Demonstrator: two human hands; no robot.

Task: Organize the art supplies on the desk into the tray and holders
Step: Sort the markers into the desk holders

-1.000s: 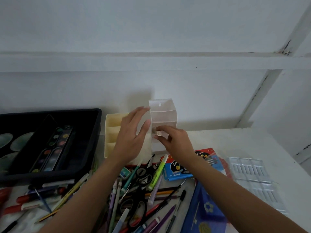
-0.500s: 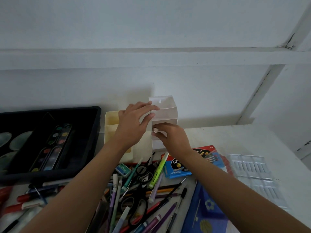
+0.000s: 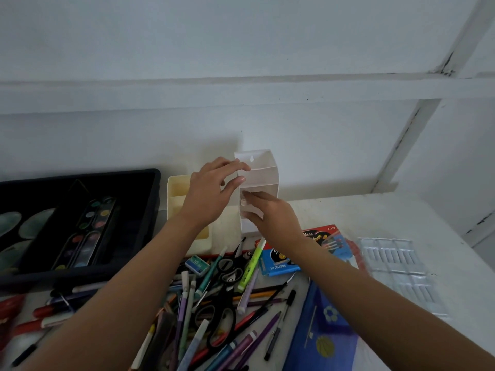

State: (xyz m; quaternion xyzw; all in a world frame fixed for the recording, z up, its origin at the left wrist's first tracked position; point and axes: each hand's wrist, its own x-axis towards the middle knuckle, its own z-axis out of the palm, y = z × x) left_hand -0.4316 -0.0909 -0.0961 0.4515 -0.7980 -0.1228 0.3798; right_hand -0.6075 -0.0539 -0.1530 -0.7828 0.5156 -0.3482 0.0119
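Moved: left grip has slid up the white holder, fingers now hooked over its top left edge.
Counter: white holder stands upright by the back wall, seemingly being squared clear of clutter.
Black tray: far left, paint sets inside.
Pens: unsorted heap in front.
Cream holder: just left of the white one.
Right grip: pinches the lowest front lip, steadying it.

Dim, flat light, soft shadows, wide-angle bending at edges, slight blur
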